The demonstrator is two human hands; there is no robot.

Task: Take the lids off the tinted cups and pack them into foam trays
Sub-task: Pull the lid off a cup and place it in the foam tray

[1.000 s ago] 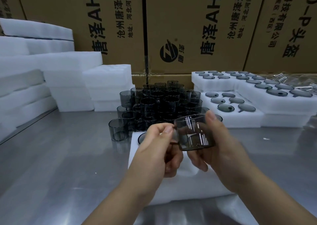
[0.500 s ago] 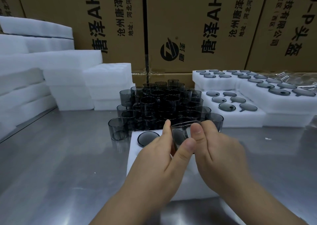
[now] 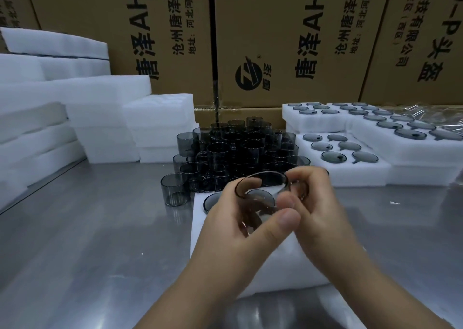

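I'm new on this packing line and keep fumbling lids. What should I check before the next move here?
1. Grip: ok; left hand and right hand both hold the tinted cup.
2. Lid off that cup: cannot tell; fingers and tint hide it.
3. Tray placement: ok; the foam tray lies under the hands.
4. Free slot: cannot tell; the hands cover most of the tray, and one lid sits in its far-left corner.
5. Supply: ok; the cup pile stands upright behind the tray.

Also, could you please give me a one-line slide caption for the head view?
The left hand and right hand grip one tinted cup above a foam tray, more cups piled behind.
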